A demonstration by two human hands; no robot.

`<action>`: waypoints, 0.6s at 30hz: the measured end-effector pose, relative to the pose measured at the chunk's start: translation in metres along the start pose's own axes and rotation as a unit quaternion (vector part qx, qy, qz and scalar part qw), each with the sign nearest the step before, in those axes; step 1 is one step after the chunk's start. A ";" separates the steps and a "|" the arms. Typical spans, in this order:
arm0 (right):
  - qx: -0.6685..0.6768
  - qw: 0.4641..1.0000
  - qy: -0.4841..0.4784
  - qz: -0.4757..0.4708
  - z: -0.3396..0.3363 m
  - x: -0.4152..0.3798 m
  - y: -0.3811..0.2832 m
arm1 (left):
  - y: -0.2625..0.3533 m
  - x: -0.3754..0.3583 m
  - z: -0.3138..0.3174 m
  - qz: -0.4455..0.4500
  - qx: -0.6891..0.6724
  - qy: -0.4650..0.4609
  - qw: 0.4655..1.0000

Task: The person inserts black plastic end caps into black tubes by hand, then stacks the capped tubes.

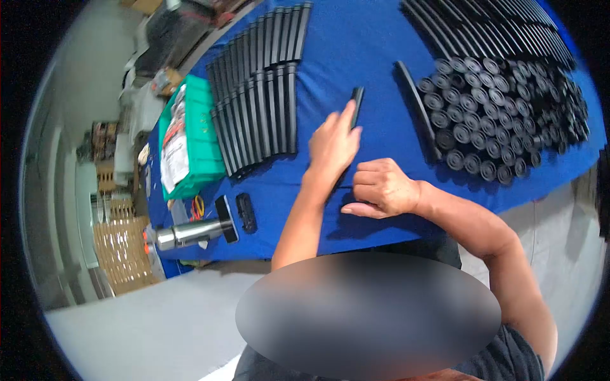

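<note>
On the blue cloth, my left hand [335, 145] holds a black tube [358, 101], its index finger laid along it and its palm over the middle. The tube's upper end shows beyond the fingertips; part of its lower length is hidden under the hand and wrist. Just to the right, my right hand [383, 189] is curled with the thumb pointing left, close to the tube's lower part. Whether anything is inside that curled hand is hidden. A single black tube [417, 111] lies slanted farther right, beside a stack of tubes seen end-on [480, 120].
Rows of black tubes [262, 114] lie at the left, with more [489, 28] at the back right. A green crate [206, 136] holds packaged items. Near the front left are a steel bottle [190, 234], a phone [226, 219] and a black case [245, 213].
</note>
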State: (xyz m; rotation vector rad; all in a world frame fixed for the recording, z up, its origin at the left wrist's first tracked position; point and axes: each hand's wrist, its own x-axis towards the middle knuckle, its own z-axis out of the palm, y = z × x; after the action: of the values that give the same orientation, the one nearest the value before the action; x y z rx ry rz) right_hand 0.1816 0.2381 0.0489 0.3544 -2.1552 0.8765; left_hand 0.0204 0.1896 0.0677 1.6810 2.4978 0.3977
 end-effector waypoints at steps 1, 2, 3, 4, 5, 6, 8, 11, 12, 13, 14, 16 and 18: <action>-0.012 1.000 0.016 0.003 0.003 -0.002 0.001 | -0.006 -0.022 -0.002 0.021 0.004 0.005 1.000; -0.030 0.999 0.019 0.010 0.005 -0.005 0.002 | -0.012 -0.043 -0.007 0.061 -0.015 0.019 0.998; -0.046 0.998 0.029 0.028 0.007 -0.006 0.001 | -0.017 -0.064 -0.009 0.065 -0.023 0.024 0.997; -0.062 0.996 0.037 0.043 0.010 -0.005 0.002 | -0.024 -0.084 -0.011 0.053 -0.027 0.035 0.998; -0.075 0.994 0.030 0.072 0.013 -0.005 0.003 | -0.024 -0.100 -0.020 0.027 -0.029 0.030 0.999; -0.086 0.991 0.023 0.100 0.015 -0.006 0.005 | -0.022 -0.112 -0.025 -0.054 -0.037 -0.005 0.998; -0.098 0.984 0.000 0.146 0.016 -0.008 0.005 | -0.030 -0.126 -0.032 -0.077 -0.021 -0.022 0.997; -0.108 0.984 -0.003 0.139 0.024 -0.013 0.011 | -0.030 -0.111 -0.039 -0.034 -0.110 0.035 0.993; -0.110 0.984 -0.002 0.143 0.026 -0.013 0.011 | -0.017 -0.096 -0.046 -0.045 -0.132 0.056 0.989; -0.112 0.983 -0.002 0.146 0.026 -0.013 0.011 | -0.008 -0.078 -0.047 -0.017 -0.158 0.064 0.985; -0.114 0.982 -0.002 0.148 0.026 -0.013 0.012 | 0.000 -0.059 -0.046 0.010 -0.183 0.074 0.980; -0.111 0.979 -0.030 0.171 0.027 -0.018 0.014 | 0.027 -0.017 -0.037 0.130 -0.180 0.067 0.973; -0.109 0.983 -0.028 0.142 0.036 -0.026 0.024 | 0.056 0.027 -0.022 0.263 -0.125 0.080 0.953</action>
State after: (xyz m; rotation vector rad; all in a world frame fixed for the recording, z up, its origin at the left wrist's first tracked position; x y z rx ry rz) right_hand 0.1666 0.2300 0.0011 -0.0409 -2.3646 0.7787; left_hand 0.0550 0.2313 0.1056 2.2552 1.9412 0.8864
